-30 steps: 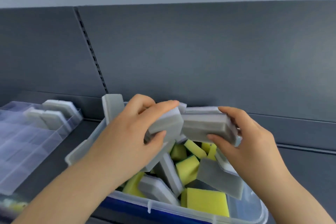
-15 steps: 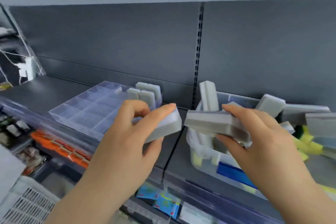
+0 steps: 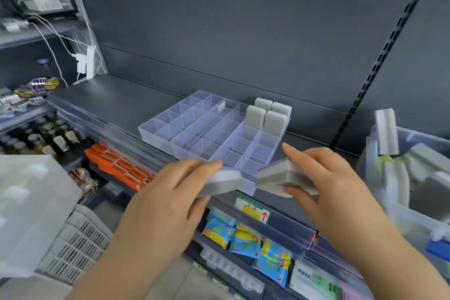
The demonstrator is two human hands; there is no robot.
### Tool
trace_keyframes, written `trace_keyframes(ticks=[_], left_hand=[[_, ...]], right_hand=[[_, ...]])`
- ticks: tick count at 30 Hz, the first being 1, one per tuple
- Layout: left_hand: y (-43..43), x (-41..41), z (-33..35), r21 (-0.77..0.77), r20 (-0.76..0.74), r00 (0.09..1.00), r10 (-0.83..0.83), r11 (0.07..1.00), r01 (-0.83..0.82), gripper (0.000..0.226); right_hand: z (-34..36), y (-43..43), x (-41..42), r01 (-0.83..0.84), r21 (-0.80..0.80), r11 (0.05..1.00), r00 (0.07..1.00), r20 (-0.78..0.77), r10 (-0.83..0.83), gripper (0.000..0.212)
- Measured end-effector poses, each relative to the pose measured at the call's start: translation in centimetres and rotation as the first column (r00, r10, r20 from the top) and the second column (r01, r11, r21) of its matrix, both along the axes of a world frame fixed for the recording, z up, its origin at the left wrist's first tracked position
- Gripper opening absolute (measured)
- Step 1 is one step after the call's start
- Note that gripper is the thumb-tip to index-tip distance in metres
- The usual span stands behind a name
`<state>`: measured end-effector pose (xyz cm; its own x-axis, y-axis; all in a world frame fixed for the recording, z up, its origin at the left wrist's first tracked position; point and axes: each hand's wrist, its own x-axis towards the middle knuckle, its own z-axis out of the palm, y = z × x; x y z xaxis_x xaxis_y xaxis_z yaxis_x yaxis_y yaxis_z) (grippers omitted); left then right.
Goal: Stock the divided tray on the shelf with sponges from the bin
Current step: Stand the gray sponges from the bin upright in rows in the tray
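Observation:
A clear divided tray [image 3: 185, 129] lies on the dark shelf, with several grey sponges [image 3: 267, 114] standing upright in its far right compartments. My left hand [image 3: 170, 197] grips one grey sponge [image 3: 224, 184] just in front of the tray's near edge. Beside it, my right hand [image 3: 323, 178] holds a second grey sponge [image 3: 275, 175] between thumb and fingers near the tray's near right corner. The clear bin [image 3: 414, 221] with more grey sponges and a little yellow stands at the right edge.
The dark shelf [image 3: 109, 100] stretches left of the tray. Below it hang snack packets [image 3: 243, 236] and orange packs [image 3: 121, 165]. A white crate [image 3: 73, 246] and a clear box [image 3: 29, 202] sit at lower left. Cables and a power strip [image 3: 85, 61] hang at upper left.
My view has swung left from the bin to the tray. Both hands, each holding a grey sponge, have travelled from over the bin to the tray's near edge.

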<state>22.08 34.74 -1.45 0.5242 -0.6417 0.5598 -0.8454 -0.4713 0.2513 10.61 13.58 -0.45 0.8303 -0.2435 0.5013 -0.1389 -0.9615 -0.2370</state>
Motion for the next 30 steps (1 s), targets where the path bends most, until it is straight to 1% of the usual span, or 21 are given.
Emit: trace_keyframes(ticks=[4,8,14,18,22,27,30], left_hand=[[-1.0,4.7,-1.2,-0.026,-0.032,0.999,-0.009,1.000,0.008,0.055],[-3.6,10.2,-1.1,-0.007,-0.077,0.996,-0.041,0.999,0.041,0.054],[-8.0,17.6,-0.4,-0.021,-0.132,0.985,-0.109,0.994,0.107,0.059],[-10.0,20.6,-1.0,-0.052,-0.202,0.968,-0.149,0.989,0.141,0.058],[-12.6,22.7,-1.7,-0.018,-0.211,0.954,-0.213,0.977,0.214,0.057],[-14.7,24.9,-1.9,-0.025,-0.231,0.913,-0.336,0.940,0.340,0.059],[-15.7,26.3,-1.6,-0.013,-0.223,0.890,-0.398,0.914,0.405,0.063]], right_hand=[[-1.0,-1.5,5.1,0.047,0.048,0.998,0.999,-0.014,-0.046,0.063],[-1.4,-4.4,10.3,0.107,0.126,0.986,0.994,-0.023,-0.105,0.061],[-0.9,-8.7,16.1,0.193,0.195,0.962,0.981,-0.070,-0.183,0.045],[-1.3,-9.8,17.8,0.249,0.178,0.952,0.965,-0.127,-0.229,0.044],[-2.4,-10.2,18.3,0.318,0.171,0.933,0.941,-0.178,-0.288,0.045],[-3.9,-9.7,18.8,0.429,0.202,0.880,0.899,-0.187,-0.396,0.045],[-4.6,-9.2,19.5,0.507,0.235,0.829,0.858,-0.226,-0.461,0.044]])
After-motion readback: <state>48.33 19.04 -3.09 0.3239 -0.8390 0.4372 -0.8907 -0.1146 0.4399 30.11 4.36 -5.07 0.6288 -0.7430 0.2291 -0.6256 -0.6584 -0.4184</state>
